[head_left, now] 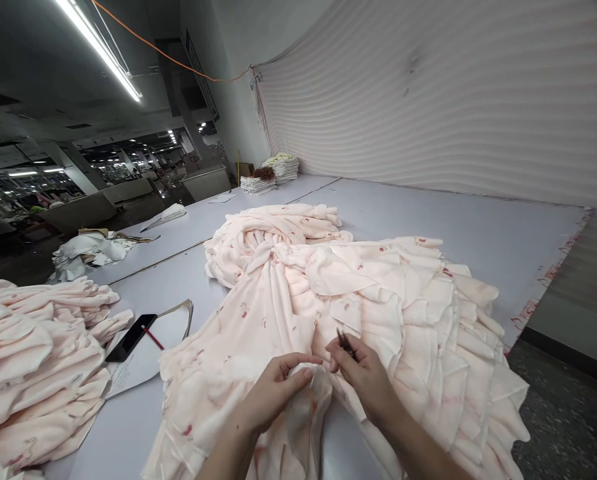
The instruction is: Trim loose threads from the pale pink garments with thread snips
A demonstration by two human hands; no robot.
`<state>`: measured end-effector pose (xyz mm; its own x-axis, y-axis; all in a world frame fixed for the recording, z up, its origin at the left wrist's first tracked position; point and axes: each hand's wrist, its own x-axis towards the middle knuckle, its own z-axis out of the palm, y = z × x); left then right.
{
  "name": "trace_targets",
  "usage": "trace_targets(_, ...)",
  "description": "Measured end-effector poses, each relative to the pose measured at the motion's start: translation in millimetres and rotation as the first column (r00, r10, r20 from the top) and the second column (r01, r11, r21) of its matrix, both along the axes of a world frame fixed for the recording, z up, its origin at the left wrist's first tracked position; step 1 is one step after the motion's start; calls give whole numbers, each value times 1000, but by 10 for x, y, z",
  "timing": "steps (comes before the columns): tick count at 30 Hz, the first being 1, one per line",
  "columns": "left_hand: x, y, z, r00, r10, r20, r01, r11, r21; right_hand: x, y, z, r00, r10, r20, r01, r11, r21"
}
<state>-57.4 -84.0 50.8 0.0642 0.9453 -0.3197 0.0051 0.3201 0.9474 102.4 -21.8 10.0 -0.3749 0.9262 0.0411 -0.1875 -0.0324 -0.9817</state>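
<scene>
My left hand (284, 387) pinches the edge of a pale pink fabric piece (306, 407) between thumb and fingers, and the cloth hangs down below it. Just to the right, my right hand (361, 370) is closed around small dark thread snips (346, 341), whose points stick up past the fingers. The right fingertips are close to the held edge; whether they touch it I cannot tell. Around both hands spreads a large bundle of pale pink fabric pieces (258, 307) with small red prints, twisted together in the middle and fanned out in layers to the right.
Another pink fabric heap (33, 360) lies at the left. Beside it are a black phone (131, 337), a red pen (153, 338) and paper sheets (143, 373) on the pale table (403, 210). White scraps (93, 250) and folded stacks (281, 170) sit farther back, near a striped sheet (428, 100).
</scene>
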Motion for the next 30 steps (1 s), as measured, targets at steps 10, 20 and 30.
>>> trace_targets(10, 37, -4, -23, 996, 3, -88, 10, 990, 144, 207, -110, 156, 884, 71, 462, -242, 915, 323)
trace_targets(20, -1172, -508, 305, 835, 274, -478, -280, 958, 59, 419, 461, 143, 859, -353, 370, 180, 886, 427)
trace_targets(30, -734, 396, -14, -4, 321, -947, 66, 945, 320, 467, 1613, 311, 744, -343, 573, 60, 889, 454)
